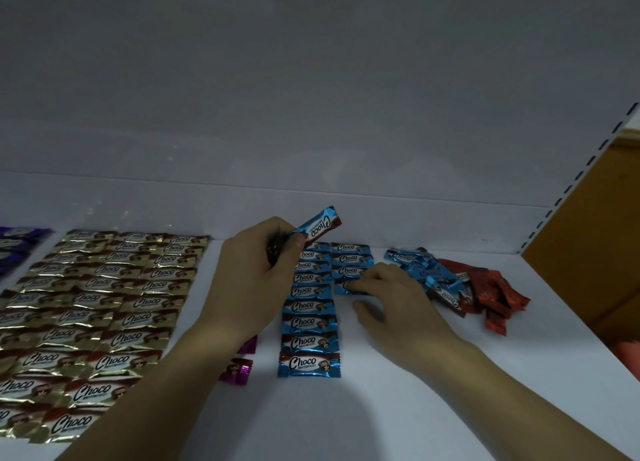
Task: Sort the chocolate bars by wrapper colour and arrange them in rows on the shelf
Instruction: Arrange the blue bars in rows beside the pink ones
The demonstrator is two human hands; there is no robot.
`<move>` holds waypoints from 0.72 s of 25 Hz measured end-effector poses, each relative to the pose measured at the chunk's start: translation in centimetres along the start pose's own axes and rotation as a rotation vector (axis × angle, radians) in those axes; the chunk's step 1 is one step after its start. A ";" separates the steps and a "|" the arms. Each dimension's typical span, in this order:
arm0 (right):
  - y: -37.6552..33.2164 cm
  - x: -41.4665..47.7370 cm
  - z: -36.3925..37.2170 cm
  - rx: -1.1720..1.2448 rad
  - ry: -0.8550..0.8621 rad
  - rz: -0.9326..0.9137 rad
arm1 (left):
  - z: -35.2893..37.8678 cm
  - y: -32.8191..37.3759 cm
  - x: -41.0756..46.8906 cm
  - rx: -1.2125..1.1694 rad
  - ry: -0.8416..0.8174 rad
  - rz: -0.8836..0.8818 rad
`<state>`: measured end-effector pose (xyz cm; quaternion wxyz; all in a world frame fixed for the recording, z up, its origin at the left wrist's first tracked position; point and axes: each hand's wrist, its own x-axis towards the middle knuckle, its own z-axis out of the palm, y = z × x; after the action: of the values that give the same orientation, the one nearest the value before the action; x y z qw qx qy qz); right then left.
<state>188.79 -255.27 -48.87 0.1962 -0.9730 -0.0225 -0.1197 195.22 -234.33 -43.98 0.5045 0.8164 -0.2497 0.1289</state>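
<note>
Gold rows point(97, 304) done, blue roughly halfway. Left hand point(256, 277) has its fingers wrapped round spare blue bars point(320, 226). Right hand point(391, 298) touches one at the end of the second row, grip unclear. Blue pile point(426, 273) and red pile point(491, 294) still loose on the shelf point(381, 408).
</note>
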 end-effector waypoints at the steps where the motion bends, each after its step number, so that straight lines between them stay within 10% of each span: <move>1: -0.1 0.0 0.0 -0.004 -0.002 -0.002 | 0.0 -0.1 0.0 -0.008 -0.005 -0.013; 6: -0.6 0.1 -0.2 0.055 0.078 0.016 | -0.1 -0.1 0.1 0.059 -0.054 -0.043; 12: -2.5 0.7 -2.9 0.923 0.069 0.049 | 0.1 0.1 -0.5 0.113 -0.413 -0.042; 18: 0.0 1.1 -3.4 0.888 0.164 0.230 | -0.7 0.7 0.5 -1.118 -0.174 -0.798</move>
<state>189.05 -256.60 -45.57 0.6071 -0.7782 0.0521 -0.1524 195.26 -234.15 -42.91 0.8365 0.4708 0.0013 -0.2803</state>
